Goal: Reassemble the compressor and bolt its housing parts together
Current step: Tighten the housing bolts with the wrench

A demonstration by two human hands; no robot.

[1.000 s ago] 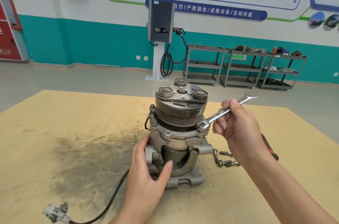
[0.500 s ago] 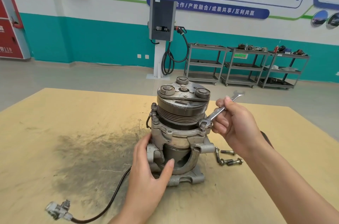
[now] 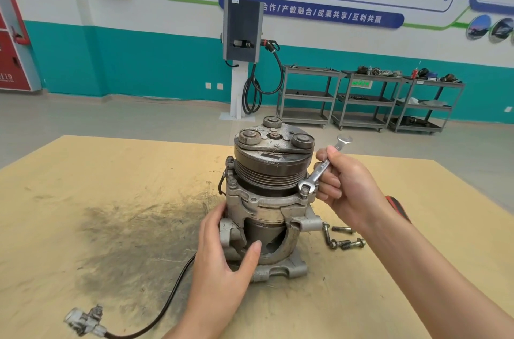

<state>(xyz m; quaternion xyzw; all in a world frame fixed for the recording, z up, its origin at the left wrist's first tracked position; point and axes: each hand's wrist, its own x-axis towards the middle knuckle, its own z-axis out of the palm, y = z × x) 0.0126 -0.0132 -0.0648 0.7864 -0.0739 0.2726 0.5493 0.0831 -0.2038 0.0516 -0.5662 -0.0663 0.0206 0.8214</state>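
Workshop walls in teal and white, with steel parts carts along them, stand far behind a tan wooden surface (image 3: pixel 97 177) darkened by a grease patch at its near left.

On that surface the right hand (image 3: pixel 347 188) has its grip clenched round the shank of a combination wrench (image 3: pixel 322 167), fingers curled over the middle of the tool. The ring end sits over a bolt head (image 3: pixel 305 189) on the right-hand ear of the compressor's upper flange, while the open end points up and far-right, just past the knuckles. The left hand (image 3: pixel 222 252) keeps its grip released: straight fingers and thumb press flat against the near left side of the compressor (image 3: pixel 271 199), steadying it.

The compressor stands upright near the middle of the surface, clutch and pulley on top, its cut-away housing facing the camera. Another bolt (image 3: pixel 229 160) stands up on the far-left ear of the flange. Just beside the base, on the right, lie loose bolts (image 3: pixel 345 241), and a red-handled tool (image 3: pixel 397 208) shows partly behind the right forearm. A black cable (image 3: pixel 172 294) runs from the base toward a connector (image 3: pixel 83 320) at the near left.

The step in hand looks like tightening a flange bolt that joins the housing parts. The wrench handle is close to the pulley, so the next move probably calls for a short swing, then reseating the ring, with the left hand resisting the twist. The loose bolts suggest several fasteners are not yet fitted.
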